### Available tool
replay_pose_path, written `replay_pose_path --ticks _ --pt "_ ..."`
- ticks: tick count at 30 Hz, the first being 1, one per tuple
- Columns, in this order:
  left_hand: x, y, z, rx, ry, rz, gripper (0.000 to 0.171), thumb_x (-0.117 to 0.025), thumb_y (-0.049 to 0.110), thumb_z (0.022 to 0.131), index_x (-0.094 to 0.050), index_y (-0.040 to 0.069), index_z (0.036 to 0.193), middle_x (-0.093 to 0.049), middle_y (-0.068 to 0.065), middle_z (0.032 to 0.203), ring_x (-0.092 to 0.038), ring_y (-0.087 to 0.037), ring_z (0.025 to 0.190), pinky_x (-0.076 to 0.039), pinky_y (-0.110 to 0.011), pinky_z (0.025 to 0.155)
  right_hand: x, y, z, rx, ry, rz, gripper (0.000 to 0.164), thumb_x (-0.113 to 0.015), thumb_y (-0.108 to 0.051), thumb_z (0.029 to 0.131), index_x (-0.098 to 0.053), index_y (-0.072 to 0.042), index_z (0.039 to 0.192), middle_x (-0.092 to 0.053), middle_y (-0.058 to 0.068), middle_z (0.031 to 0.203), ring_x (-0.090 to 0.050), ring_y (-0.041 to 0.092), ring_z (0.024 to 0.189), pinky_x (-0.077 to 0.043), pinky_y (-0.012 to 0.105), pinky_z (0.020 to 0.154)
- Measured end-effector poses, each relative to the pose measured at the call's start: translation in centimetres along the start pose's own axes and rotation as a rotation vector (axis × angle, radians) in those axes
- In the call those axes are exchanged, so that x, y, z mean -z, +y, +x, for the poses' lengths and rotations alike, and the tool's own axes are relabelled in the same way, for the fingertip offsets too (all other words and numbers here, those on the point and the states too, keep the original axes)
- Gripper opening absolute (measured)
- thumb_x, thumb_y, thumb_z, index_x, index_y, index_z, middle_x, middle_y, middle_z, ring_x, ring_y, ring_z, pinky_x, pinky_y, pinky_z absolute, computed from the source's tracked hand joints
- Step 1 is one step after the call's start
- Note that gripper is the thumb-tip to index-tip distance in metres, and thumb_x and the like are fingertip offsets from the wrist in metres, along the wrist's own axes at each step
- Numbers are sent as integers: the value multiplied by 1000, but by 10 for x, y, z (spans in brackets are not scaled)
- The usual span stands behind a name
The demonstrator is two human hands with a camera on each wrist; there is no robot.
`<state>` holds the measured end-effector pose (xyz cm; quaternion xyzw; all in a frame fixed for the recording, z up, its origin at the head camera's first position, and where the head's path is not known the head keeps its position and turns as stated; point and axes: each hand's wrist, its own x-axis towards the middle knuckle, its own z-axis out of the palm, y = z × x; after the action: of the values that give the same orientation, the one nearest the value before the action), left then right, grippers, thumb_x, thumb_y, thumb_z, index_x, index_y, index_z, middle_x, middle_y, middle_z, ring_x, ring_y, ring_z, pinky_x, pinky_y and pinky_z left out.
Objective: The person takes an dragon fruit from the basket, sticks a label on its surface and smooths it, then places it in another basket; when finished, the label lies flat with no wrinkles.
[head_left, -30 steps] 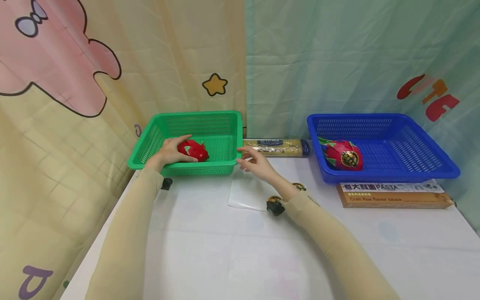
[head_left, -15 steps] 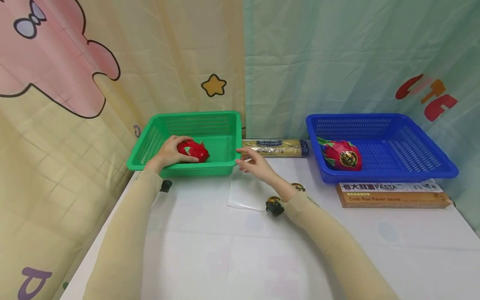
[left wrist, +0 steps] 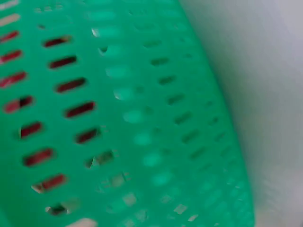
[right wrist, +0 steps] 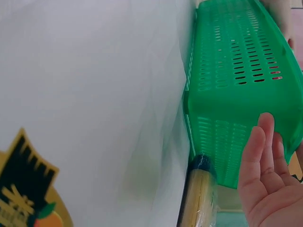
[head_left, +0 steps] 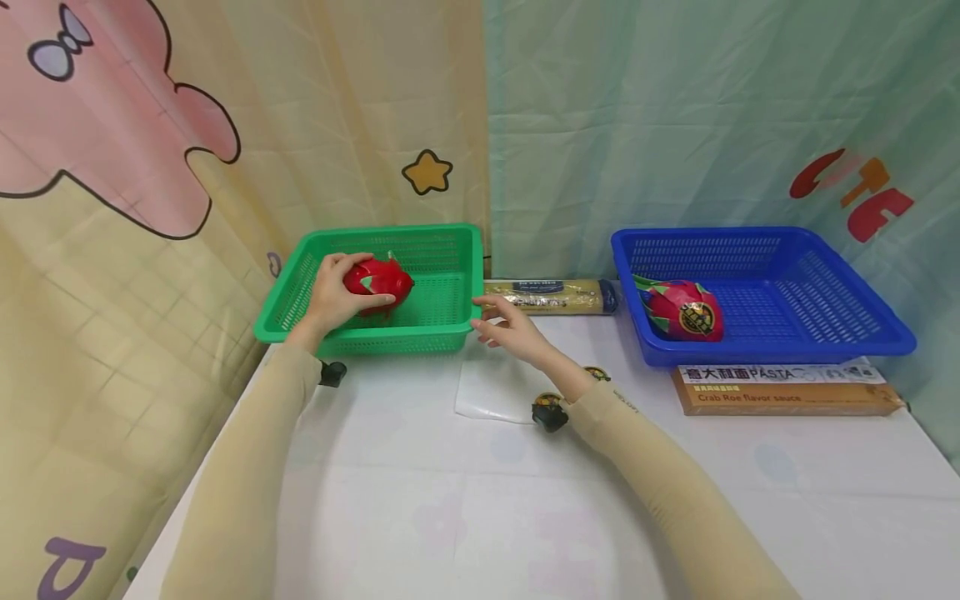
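In the head view my left hand (head_left: 333, 292) reaches over the front rim of the green basket (head_left: 397, 331) and grips a red dragon fruit (head_left: 386, 282), fingers on its far side and thumb on its near side. The fruit looks slightly raised inside the basket. Through the slots of the green wall (left wrist: 142, 113), the left wrist view shows only bits of red. My right hand (head_left: 516, 330) rests its fingertips on the outside of the basket's right end. Its fingers (right wrist: 266, 142) are fairly straight against the green wall in the right wrist view.
A pack of spaghetti (head_left: 551, 297) lies behind my right hand. Farther right, a blue basket (head_left: 840, 342) contains another dragon fruit (head_left: 686, 310). A pasta box (head_left: 787, 398) lies at its front. A white sheet (head_left: 491, 396) and a loose round label (head_left: 597, 373) lie below my right hand.
My left hand has lifted the dragon fruit a little, up and slightly left, inside the green basket. My right hand stays at the basket's right end.
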<state>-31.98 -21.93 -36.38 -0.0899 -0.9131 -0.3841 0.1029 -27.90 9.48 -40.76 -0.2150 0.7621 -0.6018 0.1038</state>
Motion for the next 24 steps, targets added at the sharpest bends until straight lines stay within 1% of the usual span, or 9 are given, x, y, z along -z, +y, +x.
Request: replay_pose_path --ticks 6,9,11,13,15,17,19,20,24 --pt "8 30 -2 -88 117 -89 73 -82 38 70 -51 20 133 -36 -8 133 -32 -27 125 -46 -51 88 4 -4 0 1 -31 -31 54 -58 -30 94 -40 -9 140 -54 15 116 -63 29 93 -52 41 80" --pt "11 48 -7 -125 144 -150 71 -83 36 69 -53 22 132 -37 -5 132 -33 -24 125 -46 -49 90 7 -9 -2 -31 10 -75 53 -61 -29 92 -42 -10 139 -55 14 119 -60 27 98 -49 42 84" --pt "10 62 -13 -171 148 -177 70 -84 32 69 -54 22 131 -37 -4 131 -34 -22 125 -46 -48 90 11 -13 -5 -35 61 -101 54 -63 -28 91 -43 -9 137 -54 15 122 -57 28 105 -47 42 89" --pt "8 77 -23 -231 141 -196 69 -85 27 69 -54 21 130 -38 -3 130 -35 -20 124 -47 -46 89 14 -25 -13 -24 108 -102 56 -64 -27 90 -42 -8 137 -52 15 125 -53 28 111 -45 42 92" --pt "6 102 -40 -308 131 -208 68 -85 16 68 -55 14 129 -39 -8 128 -36 -22 123 -48 -46 88 18 -34 -22 8 123 -66 58 -66 -26 89 -40 -9 139 -49 14 130 -51 29 116 -44 41 94" --pt "3 124 -58 -390 113 -229 70 -85 8 66 -54 7 128 -40 -13 127 -37 -24 122 -49 -47 86 21 -45 -32 35 102 -3 61 -66 -24 89 -36 -13 141 -46 12 135 -49 29 120 -44 40 95" --pt "-5 138 -71 -463 95 -247 75 -86 3 63 -51 3 130 -40 -15 126 -37 -24 122 -50 -46 85 22 -56 -43 64 48 80 63 -64 -21 91 -31 -16 144 -41 11 140 -47 32 122 -46 42 93" --pt "-9 145 -77 -492 85 -253 78 -86 3 62 -50 3 131 -40 -17 127 -38 -25 122 -50 -46 85 22 -57 -47 78 24 116 65 -63 -20 91 -29 -17 145 -39 10 142 -47 32 123 -46 43 92" --pt "-33 149 -90 -579 46 -270 88 -88 10 61 -45 10 137 -40 -9 130 -36 -19 124 -51 -40 84 20 -70 -74 112 -37 199 70 -63 -18 91 -23 -17 148 -35 13 145 -48 36 121 -48 47 88"
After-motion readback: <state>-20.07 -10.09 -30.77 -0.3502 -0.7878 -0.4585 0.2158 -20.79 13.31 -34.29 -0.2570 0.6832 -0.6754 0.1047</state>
